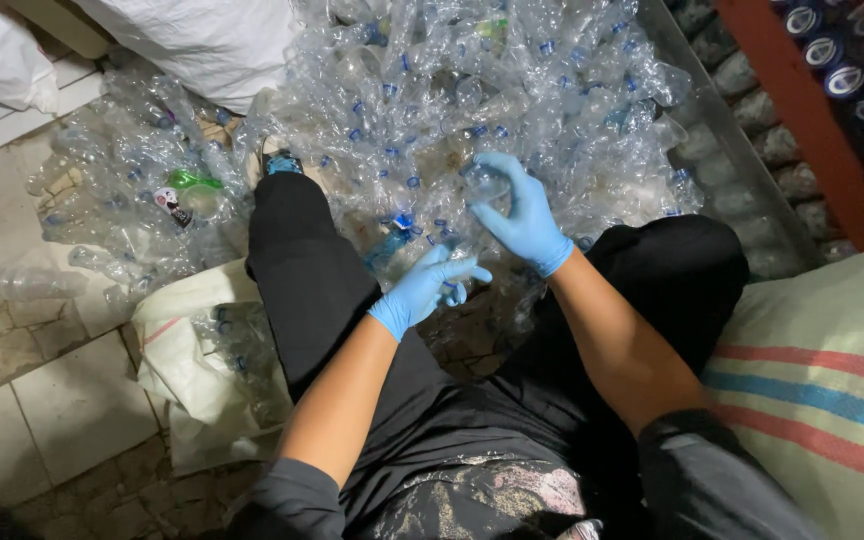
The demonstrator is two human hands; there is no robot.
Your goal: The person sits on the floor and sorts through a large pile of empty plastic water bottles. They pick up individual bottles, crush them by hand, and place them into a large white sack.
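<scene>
I sit with black-trousered legs spread before a big heap of crushed clear plastic bottles [472,90] with blue caps. My right hand [524,215], in a blue glove, grips a clear bottle [486,183] at the front of the heap. My left hand [430,288], also in a blue glove, is just below it, fingers pinched at the bottle's lower end near a blue cap; what it holds I cannot make out. A blue-tinted bottle [389,243] lies beside my left knee.
An open white sack [177,370] with several clear bottles in it lies on the tiled floor at my left. A striped woven sack [822,390] bulges at right. White bags [202,40] sit behind the heap. Crated dark bottles [852,90] stand at far right.
</scene>
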